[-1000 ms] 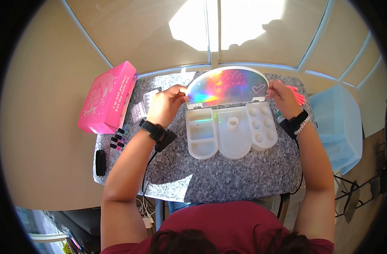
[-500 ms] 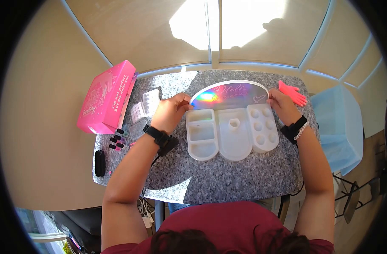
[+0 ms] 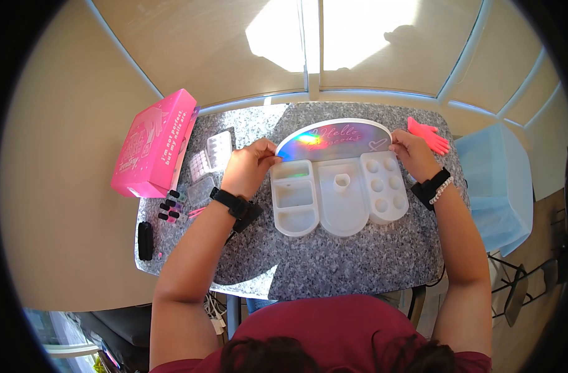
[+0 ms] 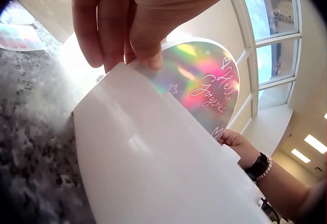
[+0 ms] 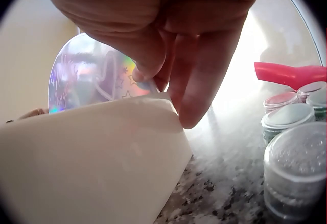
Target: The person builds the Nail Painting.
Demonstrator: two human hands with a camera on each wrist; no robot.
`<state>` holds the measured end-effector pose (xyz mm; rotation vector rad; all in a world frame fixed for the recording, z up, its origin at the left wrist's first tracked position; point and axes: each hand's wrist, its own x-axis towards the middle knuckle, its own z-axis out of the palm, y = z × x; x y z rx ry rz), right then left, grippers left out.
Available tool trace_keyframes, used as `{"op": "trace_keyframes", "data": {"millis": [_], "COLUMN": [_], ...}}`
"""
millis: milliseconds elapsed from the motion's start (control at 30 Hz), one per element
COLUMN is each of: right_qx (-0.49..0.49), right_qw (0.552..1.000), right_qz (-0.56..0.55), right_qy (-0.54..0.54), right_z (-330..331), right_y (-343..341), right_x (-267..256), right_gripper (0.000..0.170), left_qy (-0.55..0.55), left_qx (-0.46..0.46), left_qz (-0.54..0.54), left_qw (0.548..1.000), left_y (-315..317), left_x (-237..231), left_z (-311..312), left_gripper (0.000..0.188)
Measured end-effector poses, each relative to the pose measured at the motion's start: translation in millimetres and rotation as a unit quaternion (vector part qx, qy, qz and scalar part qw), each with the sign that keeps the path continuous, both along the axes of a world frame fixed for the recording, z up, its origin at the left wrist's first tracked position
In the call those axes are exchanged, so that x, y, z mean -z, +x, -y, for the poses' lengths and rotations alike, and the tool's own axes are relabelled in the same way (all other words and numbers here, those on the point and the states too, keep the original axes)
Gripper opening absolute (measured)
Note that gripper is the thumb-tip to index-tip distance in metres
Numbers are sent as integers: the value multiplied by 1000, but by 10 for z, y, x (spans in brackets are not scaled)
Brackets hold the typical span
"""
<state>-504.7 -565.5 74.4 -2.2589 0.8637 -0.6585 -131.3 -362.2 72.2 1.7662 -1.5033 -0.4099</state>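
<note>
A white moulded tray [image 3: 344, 208] with three joined sections lies on the granite table. Along its back edge stands a half-round holographic panel [image 3: 334, 138] lettered "Hello Gorgeous". The left hand [image 3: 250, 166] pinches the panel's lower left corner between thumb and fingers; the left wrist view shows its thumb [image 4: 150, 58] on the panel's face. At the opposite corner the right hand [image 3: 414, 153] pinches the panel, thumb in front and fingers behind in the right wrist view, close to the tray's white side wall [image 5: 97, 152].
A pink box [image 3: 154, 144], small nail polish bottles [image 3: 172, 204], a clear case [image 3: 220, 151] and a black case [image 3: 145, 241] lie at the left. Pink gloves [image 3: 428, 137] rest at the back right. Small lidded jars [image 5: 296, 168] stand beside the right hand. A blue-covered chair [image 3: 492, 186] is at the right.
Since a second ago the panel has come down lower at the tray's back, with both hands staying on its corners. Over the last half second little has moved.
</note>
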Motion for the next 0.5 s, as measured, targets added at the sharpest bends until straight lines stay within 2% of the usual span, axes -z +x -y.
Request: {"op": "trace_keyframes", "data": {"millis": [133,200,300,400,500], "right_qx": [2,28,24,28,17], "right_qw": [1000,999,995,997,998], "right_qz": [-7,-8,-8,-26,-9], "right_qy": [-15,36,96,72,60], "right_z": [-4,-37,153,168,234], "right_y": [8,25,27,110,173], "right_x": [-2,-41,13,-79,-28], "right_gripper": [7,4,2,5,12], "left_qy": [8,20,-2,-17,-19], "left_qx": [0,-9,6,-26,-41], "left_qz": [-8,21,2,7,-34], "left_qw": [1000,1000,1000,1000,998], "left_y": [-5,-35,67,70,97], "left_x": [6,-59,5,10,65], "left_z": [-8,-4,99,141,161], "left_gripper": [11,13,16,19,19]}}
